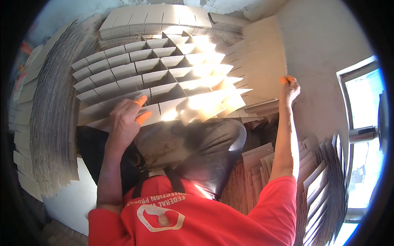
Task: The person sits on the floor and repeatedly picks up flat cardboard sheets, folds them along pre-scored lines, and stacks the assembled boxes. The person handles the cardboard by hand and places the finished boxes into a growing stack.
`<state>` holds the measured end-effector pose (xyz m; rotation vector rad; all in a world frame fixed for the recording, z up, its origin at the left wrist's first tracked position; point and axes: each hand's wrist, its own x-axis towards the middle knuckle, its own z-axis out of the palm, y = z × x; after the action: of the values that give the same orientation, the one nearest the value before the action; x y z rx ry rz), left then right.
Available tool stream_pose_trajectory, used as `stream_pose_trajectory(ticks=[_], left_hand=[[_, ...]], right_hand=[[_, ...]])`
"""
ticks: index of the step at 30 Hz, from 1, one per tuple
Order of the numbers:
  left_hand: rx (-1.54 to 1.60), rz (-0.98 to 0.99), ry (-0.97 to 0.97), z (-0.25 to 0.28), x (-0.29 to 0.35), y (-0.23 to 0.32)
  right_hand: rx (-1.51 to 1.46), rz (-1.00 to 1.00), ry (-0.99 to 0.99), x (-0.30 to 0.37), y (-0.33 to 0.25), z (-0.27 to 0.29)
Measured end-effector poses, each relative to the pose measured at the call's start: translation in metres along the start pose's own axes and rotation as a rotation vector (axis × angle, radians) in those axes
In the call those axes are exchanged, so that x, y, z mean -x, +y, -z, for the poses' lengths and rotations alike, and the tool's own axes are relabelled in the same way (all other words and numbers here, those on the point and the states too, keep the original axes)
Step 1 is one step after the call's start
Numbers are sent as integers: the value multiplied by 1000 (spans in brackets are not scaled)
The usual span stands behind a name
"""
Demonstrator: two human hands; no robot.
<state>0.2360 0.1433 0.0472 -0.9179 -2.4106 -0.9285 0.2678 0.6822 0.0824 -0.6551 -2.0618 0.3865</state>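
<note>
A grid of interlocking cardboard dividers [135,69] stands in front of me, its right part washed out by sunlight. My left hand [124,117] is at its near edge, finger and thumb apart in orange finger covers, close against the front strips; whether it presses on them I cannot tell. To the right, my right hand [290,88], also with orange at the fingertips, is closed at the right edge of a large slotted cardboard sheet [264,53]. That sheet lies over other flat sheets just beyond the grid.
Stacked slotted cardboard strips [158,18] sit behind the grid. A tall stack of cardboard [57,106] runs along the left. More cardboard pieces [322,176] stand at the lower right, below a bright window [363,102]. A bare wall [316,53] rises on the right.
</note>
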Motion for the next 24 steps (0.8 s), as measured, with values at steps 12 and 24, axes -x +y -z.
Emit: stream_pose_trajectory(ticks=[12,24], left_hand=[[12,106,-13,7,22,-24],[37,83,28,1,22,-23]], right_hand=[[-675,137,-476,4,-226,87],[-670,247,-821,73,-311,50]])
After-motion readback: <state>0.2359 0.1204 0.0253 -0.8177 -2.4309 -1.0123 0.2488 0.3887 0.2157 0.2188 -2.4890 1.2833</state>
